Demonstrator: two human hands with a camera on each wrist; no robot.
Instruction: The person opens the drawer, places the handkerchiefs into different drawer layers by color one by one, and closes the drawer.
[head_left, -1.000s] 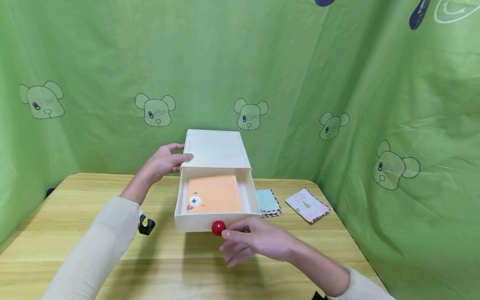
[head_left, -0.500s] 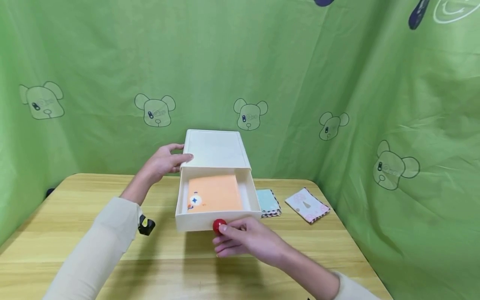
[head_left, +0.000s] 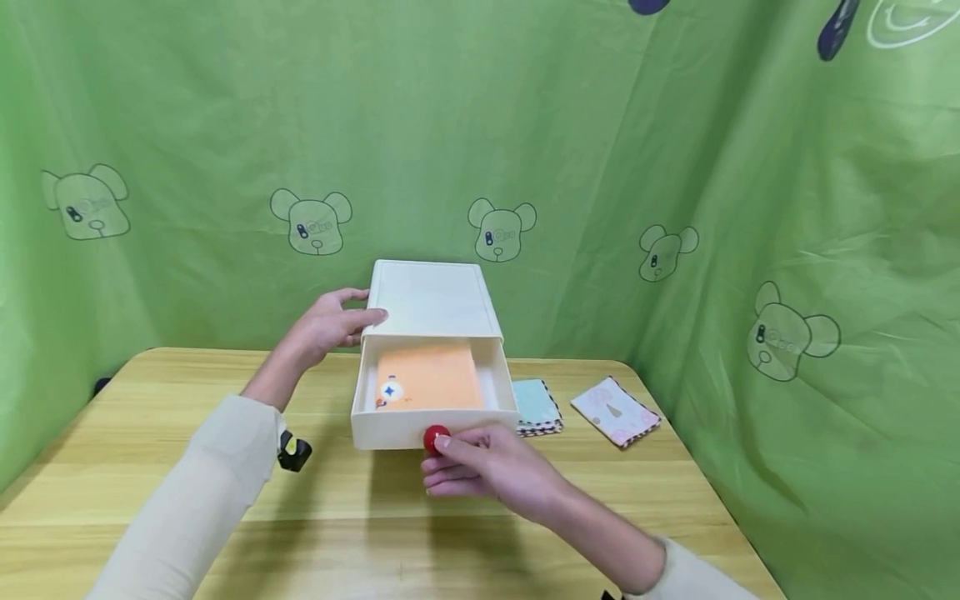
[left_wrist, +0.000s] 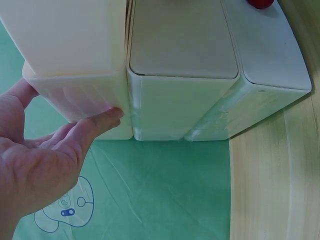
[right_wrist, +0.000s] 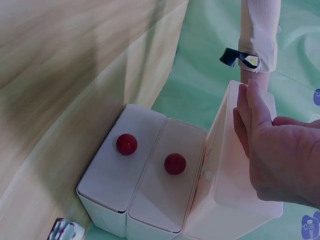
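A white drawer cabinet stands on the table, its top drawer pulled partly out. Inside lies a flat orange piece with a small printed figure; I cannot tell whether it is cloth or paper. My right hand pinches the drawer's red knob, thumb over its right side. In the right wrist view that hand hides the knob. My left hand rests on the cabinet's left side, thumb over the top edge and fingers fairly straight along the wall.
Two lower drawers, the middle and the bottom one, are closed, each with a red knob. Right of the cabinet lie a folded light-blue cloth and a pinkish-white one. A green curtain hangs behind the wooden table.
My right hand has come to the knob from just beside it, and the top drawer has slid slightly inward. The left hand stays where it was.
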